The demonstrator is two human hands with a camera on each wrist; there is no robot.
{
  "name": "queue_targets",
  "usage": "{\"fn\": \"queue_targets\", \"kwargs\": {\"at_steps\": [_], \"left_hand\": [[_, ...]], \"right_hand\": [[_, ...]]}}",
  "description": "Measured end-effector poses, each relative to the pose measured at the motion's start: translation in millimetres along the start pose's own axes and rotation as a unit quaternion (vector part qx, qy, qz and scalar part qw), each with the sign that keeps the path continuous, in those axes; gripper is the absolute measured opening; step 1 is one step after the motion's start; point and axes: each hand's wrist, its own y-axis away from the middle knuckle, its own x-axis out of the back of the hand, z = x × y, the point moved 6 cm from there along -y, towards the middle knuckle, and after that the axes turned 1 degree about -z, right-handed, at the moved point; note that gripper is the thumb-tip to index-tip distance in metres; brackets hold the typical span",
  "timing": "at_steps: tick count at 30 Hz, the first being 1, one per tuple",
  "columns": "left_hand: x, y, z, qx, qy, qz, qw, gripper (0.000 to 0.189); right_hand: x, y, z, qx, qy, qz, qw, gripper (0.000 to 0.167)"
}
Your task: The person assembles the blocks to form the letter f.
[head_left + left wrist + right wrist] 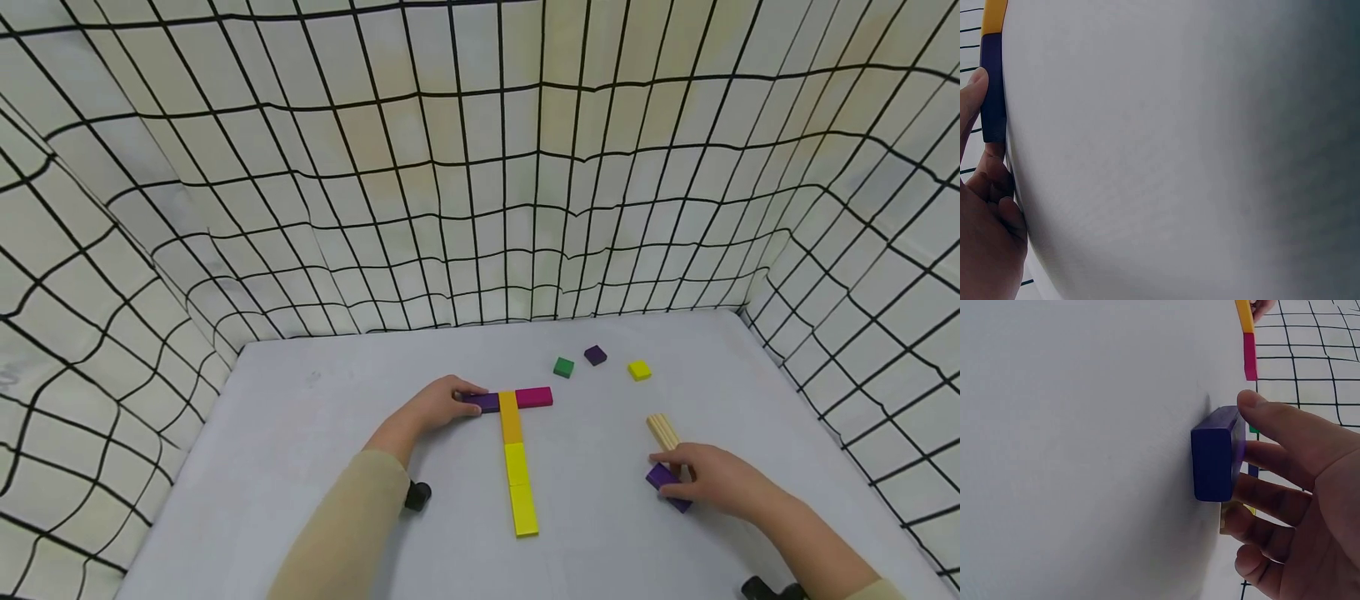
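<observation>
On the white table, my left hand (437,405) pinches a dark purple block (486,403) at its outer end. The block's inner end meets the top of an orange block (510,418), with a magenta block (535,397) on the opposite side. Below the orange block, two yellow blocks (517,464) continue in line, making a T shape. At the right, my right hand (712,477) holds another purple block (1211,465) between thumb and fingers, close to the table. Just beyond that hand lies a bundle of pale wooden sticks (662,430), partly hidden by the fingers.
Toward the back right lie a small green block (563,367), a small dark purple block (596,355) and a small yellow block (640,370). Black netting (517,208) over pale sheeting surrounds the table's back and sides.
</observation>
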Motion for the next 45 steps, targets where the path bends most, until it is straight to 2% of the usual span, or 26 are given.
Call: {"fn": "queue_targets", "kwargs": {"at_steps": [9, 16, 22, 28, 35, 45], "left_hand": [[-0.3, 3.5, 3.8, 0.001, 0.003, -0.002, 1.0000, 0.034], [-0.3, 2.1, 1.4, 0.002, 0.002, 0.002, 1.0000, 0.033], [-0.5, 0.3, -0.9, 0.000, 0.000, 0.003, 1.0000, 0.033], [-1.2, -0.4, -2.1, -0.002, -0.001, 0.002, 1.0000, 0.033], [-1.2, -0.4, -2.3, 0.001, -0.002, 0.003, 1.0000, 0.033], [0.0, 1.3, 0.3, -0.003, -0.001, 0.003, 1.0000, 0.034]], "right_hand": [[-5, 1.6, -2, -0.021, -0.002, 0.012, 0.9997, 0.051], [-6, 2.0, -7, -0.019, 0.004, 0.031, 0.9993, 0.044], [-5, 1.7, -10, -0.039, -0.004, 0.044, 0.9983, 0.038], [-1, 0.9, -11, -0.046, -0.009, 0.061, 0.9970, 0.031], [4, 0.3, -11, -0.054, -0.027, 0.059, 0.9964, 0.030], [19, -6.3, -15, -0.055, -0.064, 0.092, 0.9922, 0.031]]}}
